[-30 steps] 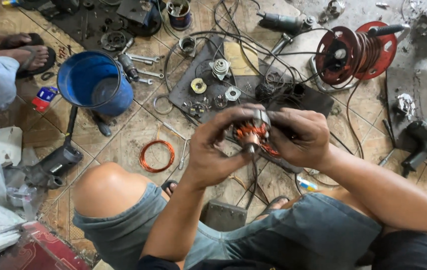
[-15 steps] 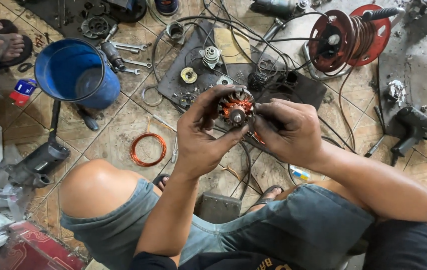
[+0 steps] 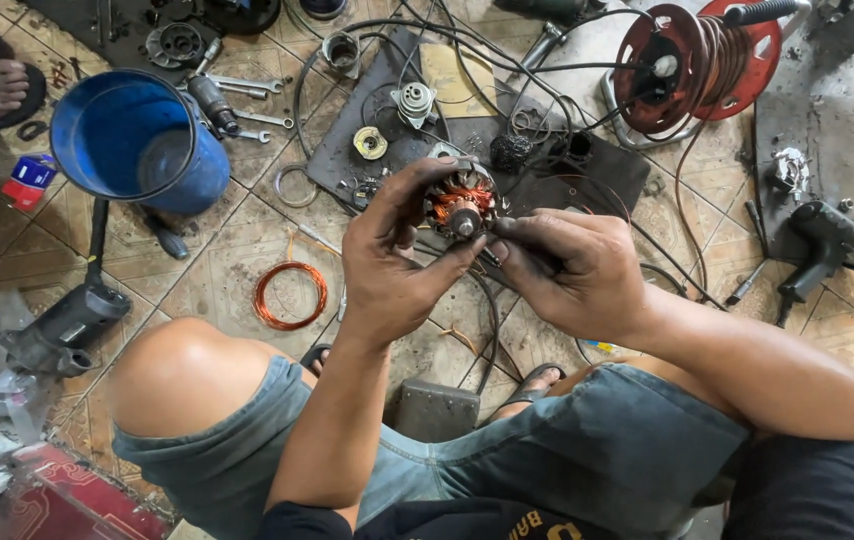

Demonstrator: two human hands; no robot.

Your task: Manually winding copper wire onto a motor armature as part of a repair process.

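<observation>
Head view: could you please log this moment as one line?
left hand: holds motor armature | right hand: pinching at armature | blue bucket: on floor

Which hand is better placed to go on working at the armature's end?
Right, likely. The left hand is wrapped around the armature, steadying it. The right hand pinches a thin dark tool, hard to identify, with its fingers right at the armature's end, so it can work there.

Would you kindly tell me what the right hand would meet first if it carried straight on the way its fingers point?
The right hand points left, its fingertips already beside the copper-wound motor armature held in the left hand. It would meet the armature's end first, probably, though depth is hard to judge from above.
</observation>
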